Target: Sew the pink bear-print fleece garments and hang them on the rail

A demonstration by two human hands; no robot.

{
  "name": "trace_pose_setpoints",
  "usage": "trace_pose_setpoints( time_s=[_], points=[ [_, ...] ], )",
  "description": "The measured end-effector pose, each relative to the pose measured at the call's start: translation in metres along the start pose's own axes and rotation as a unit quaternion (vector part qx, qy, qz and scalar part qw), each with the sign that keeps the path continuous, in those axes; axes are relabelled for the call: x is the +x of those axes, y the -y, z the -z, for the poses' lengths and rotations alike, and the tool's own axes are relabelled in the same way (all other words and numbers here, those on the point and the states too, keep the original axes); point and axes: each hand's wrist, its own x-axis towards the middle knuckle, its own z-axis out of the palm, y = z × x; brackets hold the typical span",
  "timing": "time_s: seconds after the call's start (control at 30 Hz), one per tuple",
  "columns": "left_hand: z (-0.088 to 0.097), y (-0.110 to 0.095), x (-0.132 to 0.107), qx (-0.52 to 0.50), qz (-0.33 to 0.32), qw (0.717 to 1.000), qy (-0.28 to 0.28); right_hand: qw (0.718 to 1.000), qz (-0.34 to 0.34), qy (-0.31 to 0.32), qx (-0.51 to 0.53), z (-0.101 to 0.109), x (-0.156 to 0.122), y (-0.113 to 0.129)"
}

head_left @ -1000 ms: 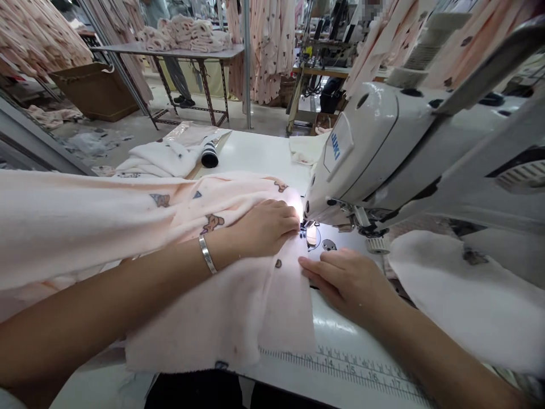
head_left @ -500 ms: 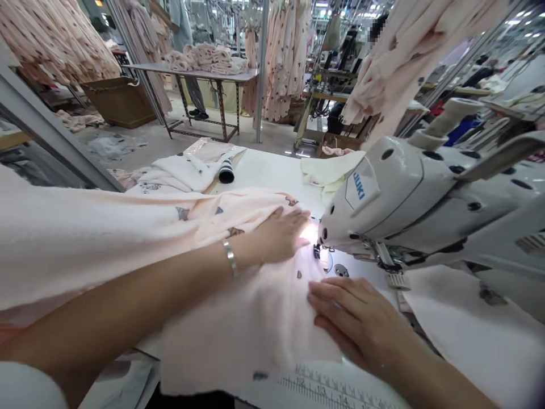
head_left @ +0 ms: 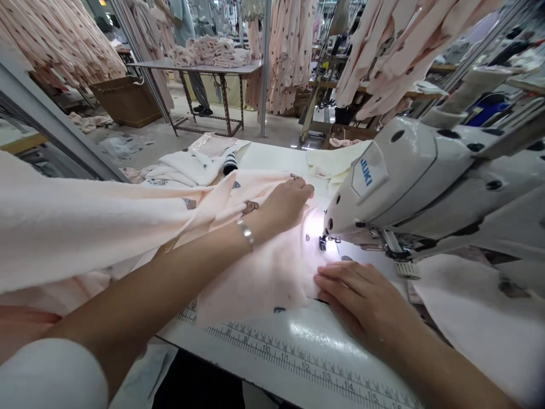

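Observation:
A pale pink plush fabric [head_left: 255, 284] with small printed figures lies across the table and under the head of a white sewing machine [head_left: 395, 176]. My left hand [head_left: 287, 207] is on its far part, left of the lit presser foot [head_left: 323, 243]. Its fingers are curled down onto the cloth, knuckles raised, and the fingertips are partly hidden. Close to the presser foot on the near side, my right hand [head_left: 361, 292] rests with fingers stretched out flat along the fabric's right edge. The needle itself is too small to make out.
A printed ruler scale [head_left: 293, 358] runs along the table's near edge. Behind the fabric are a striped black-and-white roll [head_left: 230, 163], folded white cloth [head_left: 183, 168] and pale yellow cloth [head_left: 336, 159]. More pink fabric [head_left: 464, 307] hangs at the right. A metal post [head_left: 55, 113] stands left.
The fabric has shifted away from me past the presser foot, uncovering more of the ruler. My left hand has moved farther off, its flat fingers now curled. My right hand has moved slightly forward.

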Motion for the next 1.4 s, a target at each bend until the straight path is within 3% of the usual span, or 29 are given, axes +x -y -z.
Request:
trace_pose_setpoints(
  time_s=[0.07, 0.13, 0.23, 0.4, 0.5, 0.6, 0.77, 0.9, 1.03, 1.2, 1.27, 1.4],
  points=[
    [0.009, -0.017, -0.027, -0.026, 0.016, 1.0, -0.003, 1.0, 0.013, -0.006, 0.017, 0.0, 0.002, 0.004],
    [0.011, -0.028, -0.049, -0.056, 0.011, 0.998, 0.032, 0.999, 0.012, 0.002, 0.038, -0.002, 0.004, 0.007],
    [0.003, -0.023, -0.062, -0.057, -0.009, 0.996, 0.074, 0.998, -0.007, 0.013, 0.056, -0.006, 0.005, 0.008],
    [0.003, -0.011, -0.053, -0.089, -0.012, 0.993, 0.074, 0.997, 0.012, 0.022, 0.077, -0.001, -0.001, 0.006],
    [0.011, -0.017, -0.048, -0.089, 0.026, 0.995, 0.019, 0.997, -0.019, -0.009, 0.072, 0.001, -0.003, 0.004],
    [0.007, -0.019, -0.039, -0.061, 0.034, 0.997, -0.024, 0.997, -0.049, -0.017, 0.057, -0.003, 0.0, 0.001],
    [-0.018, -0.004, -0.02, -0.057, 0.012, 0.997, 0.058, 0.998, -0.02, -0.003, 0.067, -0.008, 0.002, -0.004],
    [-0.014, -0.003, -0.02, -0.071, -0.009, 0.995, 0.072, 0.997, 0.01, -0.014, 0.076, -0.005, -0.002, -0.005],
    [0.008, -0.03, -0.051, -0.093, 0.023, 0.995, -0.003, 0.997, -0.019, -0.002, 0.075, -0.003, -0.005, -0.003],
    [0.013, -0.053, -0.098, -0.104, -0.093, 0.99, 0.008, 0.997, -0.017, 0.053, 0.057, -0.001, -0.007, 0.001],
    [0.009, -0.051, -0.102, -0.124, -0.084, 0.989, -0.015, 0.996, -0.021, 0.08, 0.033, 0.001, -0.005, 0.004],
    [0.003, -0.045, -0.097, -0.205, -0.048, 0.971, -0.115, 0.991, -0.035, 0.13, 0.004, 0.004, -0.002, 0.01]
  ],
)
